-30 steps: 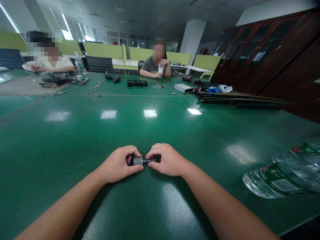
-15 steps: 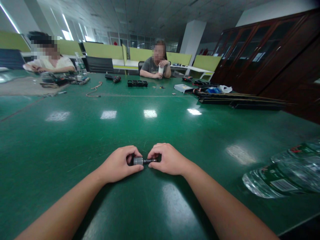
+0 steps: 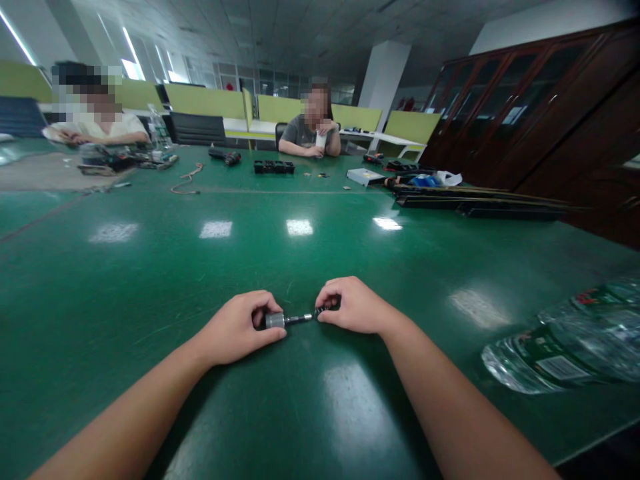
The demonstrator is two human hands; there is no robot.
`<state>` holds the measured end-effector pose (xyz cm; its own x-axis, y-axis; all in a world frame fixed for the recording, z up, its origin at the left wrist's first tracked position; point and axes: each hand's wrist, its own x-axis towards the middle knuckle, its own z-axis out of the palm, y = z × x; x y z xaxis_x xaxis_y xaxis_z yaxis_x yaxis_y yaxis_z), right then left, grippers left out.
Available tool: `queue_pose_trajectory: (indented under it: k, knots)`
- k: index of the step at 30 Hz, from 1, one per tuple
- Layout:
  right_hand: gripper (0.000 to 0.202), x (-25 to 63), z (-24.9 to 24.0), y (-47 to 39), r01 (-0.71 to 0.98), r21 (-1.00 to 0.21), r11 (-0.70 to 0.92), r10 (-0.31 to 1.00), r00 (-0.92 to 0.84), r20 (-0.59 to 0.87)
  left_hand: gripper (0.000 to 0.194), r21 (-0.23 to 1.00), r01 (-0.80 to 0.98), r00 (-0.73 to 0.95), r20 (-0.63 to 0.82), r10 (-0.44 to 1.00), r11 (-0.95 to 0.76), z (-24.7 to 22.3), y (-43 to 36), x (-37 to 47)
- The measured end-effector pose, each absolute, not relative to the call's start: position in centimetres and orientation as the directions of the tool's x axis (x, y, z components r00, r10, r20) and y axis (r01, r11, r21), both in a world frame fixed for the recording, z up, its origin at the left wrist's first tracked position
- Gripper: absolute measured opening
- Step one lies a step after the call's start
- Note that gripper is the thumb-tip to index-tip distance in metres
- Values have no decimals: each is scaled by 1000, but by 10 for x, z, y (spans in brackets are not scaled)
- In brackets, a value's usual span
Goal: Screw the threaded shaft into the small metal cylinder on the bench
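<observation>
A small grey metal cylinder point(image 3: 275, 321) with a thin shaft point(image 3: 299, 319) pointing right lies between the fingers and thumb of my left hand point(image 3: 239, 328), just above the green table point(image 3: 280, 260). The shaft stands bare, with a bright tip. Right of that tip, my right hand point(image 3: 354, 307) pinches a small dark coiled spring point(image 3: 325, 311), partly hidden by the fingers. A narrow gap, if any, separates the spring from the shaft tip.
Clear plastic bottles point(image 3: 560, 360) lie at the right. Farther back are dark long strips point(image 3: 480, 200), a white box point(image 3: 365, 177), a black part point(image 3: 274, 167), a power tool point(image 3: 224, 157) and a cord point(image 3: 187, 185). Two people point(image 3: 310, 133) sit across the table.
My right hand has moved right and slightly away from me, carrying the spring off the shaft, which now shows bare. My left hand has stayed nearly still with the cylinder.
</observation>
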<state>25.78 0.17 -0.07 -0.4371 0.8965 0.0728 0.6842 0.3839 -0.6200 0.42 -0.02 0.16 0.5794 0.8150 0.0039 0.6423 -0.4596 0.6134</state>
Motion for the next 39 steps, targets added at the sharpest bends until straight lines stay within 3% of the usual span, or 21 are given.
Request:
queue_pose_trajectory:
  k: [8,13,23,39]
  knots:
    - [10,252,-2,0,640,-658,397,879,-472,71,24,614,644,575,6,818,-457,2,0,3]
    - [21,231,-9,-5,549,-720,424,862,-487,137,24,625,637,575,4,818,-451,0,0,3]
    - [16,224,-13,-8,526,-690,498,833,-510,212,26,663,610,580,-2,814,-433,1,1,5]
    - [17,222,-14,-8,527,-675,517,826,-514,231,27,621,640,580,-5,815,-452,0,1,5]
